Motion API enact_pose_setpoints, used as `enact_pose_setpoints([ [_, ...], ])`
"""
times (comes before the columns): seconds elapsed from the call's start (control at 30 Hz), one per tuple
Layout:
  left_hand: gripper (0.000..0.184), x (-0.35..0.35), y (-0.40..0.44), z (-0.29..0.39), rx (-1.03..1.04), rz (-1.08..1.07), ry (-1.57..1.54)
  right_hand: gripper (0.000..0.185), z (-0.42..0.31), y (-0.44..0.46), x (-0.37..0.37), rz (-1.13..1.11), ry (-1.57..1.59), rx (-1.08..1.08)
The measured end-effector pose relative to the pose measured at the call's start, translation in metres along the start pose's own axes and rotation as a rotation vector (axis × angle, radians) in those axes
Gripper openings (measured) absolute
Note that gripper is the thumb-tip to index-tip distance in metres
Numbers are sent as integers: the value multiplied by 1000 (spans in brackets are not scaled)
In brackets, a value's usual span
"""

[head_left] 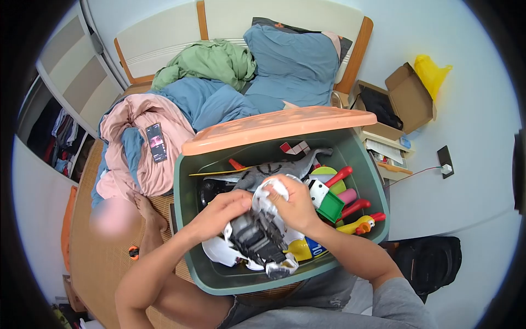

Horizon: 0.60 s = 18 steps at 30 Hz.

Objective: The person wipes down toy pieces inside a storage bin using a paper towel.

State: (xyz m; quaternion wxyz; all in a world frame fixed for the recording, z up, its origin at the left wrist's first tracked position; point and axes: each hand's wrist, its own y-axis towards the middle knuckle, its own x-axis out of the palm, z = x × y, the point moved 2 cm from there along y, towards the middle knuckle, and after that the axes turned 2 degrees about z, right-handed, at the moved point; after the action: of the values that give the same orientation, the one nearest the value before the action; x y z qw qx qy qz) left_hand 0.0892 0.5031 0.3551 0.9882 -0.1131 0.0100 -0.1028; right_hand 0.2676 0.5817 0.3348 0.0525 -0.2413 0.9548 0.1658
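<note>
Over the open green storage bin [183,219], my two hands hold a white-and-black plastic toy [255,238], blurred, perhaps a robot or a vehicle. My left hand [226,211] is closed at its upper left side. My right hand [293,202] grips its white upper part, thumb on top. Under and around them are a grey plush toy [266,174] with dark stripes, a green-and-white toy block [329,205], a yellow toy duck [359,225], red handles [356,207] and a red-and-white folding piece [295,148]. My hands hide part of the toy.
The bin's orange lid [279,127] leans up at its far side. Behind lie a pink quilt [137,118], a phone [156,143] and blue bedding [290,66]. At right are an open cardboard box [413,98], a drawer [394,170] and a black bag [430,263]. Someone's foot [150,216] shows at left.
</note>
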Motion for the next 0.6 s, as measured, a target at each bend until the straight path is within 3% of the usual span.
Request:
enact_pose_setpoints([
  [0.07, 42, -2, 4, 0, 90, -47, -143, 19, 9, 2, -3, 22, 133, 106],
  [0.1, 68, -6, 5, -1, 107, -45, -147, 19, 10, 3, -4, 24, 181, 131],
  [0.13, 68, -7, 3, -1, 105, -50, -145, 20, 11, 3, -4, 28, 227, 155],
  [0.23, 112, -2, -9, 17, 156, -11, 32, 20, 12, 1, -2, 62, 330, 205],
  [0.33, 110, 15, -16, 25, 284, 90, 316, 20, 13, -1, 1, 98, 411, 236],
  [0.37, 97, 19, -16, 24, 333, 153, 391, 17, 12, -2, 0, 63, 430, 281],
  [0.4, 97, 18, -15, 21, 328, 159, 392, 17, 10, -1, -2, 57, 434, 284],
  [0.5, 70, 13, -12, 20, 334, 189, 219, 27, 0, 4, -3, -90, 366, 249],
  [0.6, 66, 6, -12, 23, 309, 119, 337, 27, 1, 4, -4, -133, 388, 304],
])
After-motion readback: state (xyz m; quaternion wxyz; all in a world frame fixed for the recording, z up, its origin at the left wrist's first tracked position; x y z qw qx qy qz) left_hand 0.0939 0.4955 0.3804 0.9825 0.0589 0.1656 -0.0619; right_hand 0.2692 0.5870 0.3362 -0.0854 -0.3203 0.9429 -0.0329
